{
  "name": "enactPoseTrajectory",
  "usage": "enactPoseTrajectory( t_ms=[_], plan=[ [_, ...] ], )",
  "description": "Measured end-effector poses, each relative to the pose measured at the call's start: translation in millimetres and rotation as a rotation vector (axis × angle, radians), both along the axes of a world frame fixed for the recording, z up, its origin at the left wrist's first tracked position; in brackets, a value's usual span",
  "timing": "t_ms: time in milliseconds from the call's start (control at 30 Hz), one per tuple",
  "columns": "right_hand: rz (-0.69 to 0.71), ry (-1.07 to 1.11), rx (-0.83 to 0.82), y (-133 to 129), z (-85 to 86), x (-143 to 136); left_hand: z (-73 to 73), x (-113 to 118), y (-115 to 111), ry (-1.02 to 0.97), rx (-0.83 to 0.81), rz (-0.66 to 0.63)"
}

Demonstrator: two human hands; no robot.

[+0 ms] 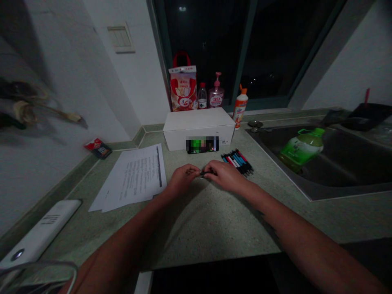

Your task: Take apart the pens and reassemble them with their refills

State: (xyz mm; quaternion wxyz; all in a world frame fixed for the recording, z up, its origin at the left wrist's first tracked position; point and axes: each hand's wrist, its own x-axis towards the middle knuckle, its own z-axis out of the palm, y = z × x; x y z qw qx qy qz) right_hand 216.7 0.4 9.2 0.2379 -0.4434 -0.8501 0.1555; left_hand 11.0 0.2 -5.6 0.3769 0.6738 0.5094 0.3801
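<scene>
My left hand (185, 177) and my right hand (223, 174) meet low over the counter, fingers pinched closed. Between the fingertips runs a slim black pen (206, 173), mostly covered, so I cannot tell whether it is whole or in parts. A thin silvery bit shows just under it, too small to name. Just beyond my right hand lies a row of several pens (237, 161) in black, blue, white and red. Behind both hands a phone (211, 144) leans against a white box (199, 122).
Printed sheets (137, 175) lie to the left, with a small red and dark packet (98, 148) behind them. A white device (45, 228) sits at the near left. On the right, a sink (343, 171) holds a green bottle (303, 147). Bottles (216, 96) stand behind the box.
</scene>
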Motion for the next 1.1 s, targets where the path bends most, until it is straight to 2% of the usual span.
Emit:
enactPoseTrajectory(
  t_ms=[200, 333, 567, 700, 833, 1100],
  plan=[
    [-0.002, 0.049, 0.052, -0.9, 1.9, -0.4, 1.0, 1.9, -1.1, -0.122, -0.086, -0.01],
    [-0.01, 0.087, 0.065, -0.3, 1.5, -1.7, -1.7, 3.4, -1.7, -0.167, -0.086, 0.015],
    [-0.042, 0.132, -0.094, -1.6, 1.2, -5.7, -4.5, 6.3, -4.5, -0.158, -0.008, 0.024],
    [-0.043, 0.194, -0.089, -2.5, 0.8, -5.4, 0.3, 6.0, -4.8, -0.166, 0.015, 0.057],
    [-0.039, 0.151, -0.08, -0.6, -0.6, -3.5, 3.5, 5.2, -5.1, -0.167, 0.012, 0.059],
    [-0.041, 0.194, -0.052, 1.4, 0.0, -2.5, -1.7, 4.2, -1.2, -0.155, 0.009, 0.063]
  ],
)
